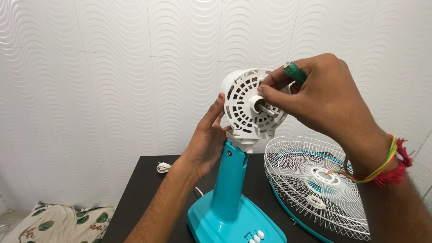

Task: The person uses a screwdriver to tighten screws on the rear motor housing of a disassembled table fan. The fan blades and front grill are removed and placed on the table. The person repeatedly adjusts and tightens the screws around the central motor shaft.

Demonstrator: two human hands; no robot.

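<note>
turquoise plastic comes first: the fan base (234, 222) sits at the near edge of the dark table (144, 189), its white buttons toward us, and the turquoise neck (230, 180) rises from it, leaning slightly to the right as it climbs. just right of the base the white wire grille (315, 184) with its turquoise rim lies flat on the table, apart from both our hands.

higher up and a little farther off, the white motor housing (252, 105) caps the neck. its round vented face is turned toward us and to the right, and the metal shaft (267, 109) pokes out of its centre along that same line, so the long axis of the shaft points at our right hand. our left hand (204, 139) reaches up from the lower left with its fingers spread wide, cupped against the left side of the housing. our right hand (315, 96) comes in from the right and is the nearer of the two to the shaft; its thumb and fingertips are narrowly pinched at the face just above the shaft, while the rest of the hand is closed on a green screwdriver handle (295, 72) that sticks up and to the left. whether the tool tip is seated we cannot tell.

behind it all, a coiled white cord (163, 167) rests at the far left of the table, before the wavy white wall tiles (90, 90).
</note>
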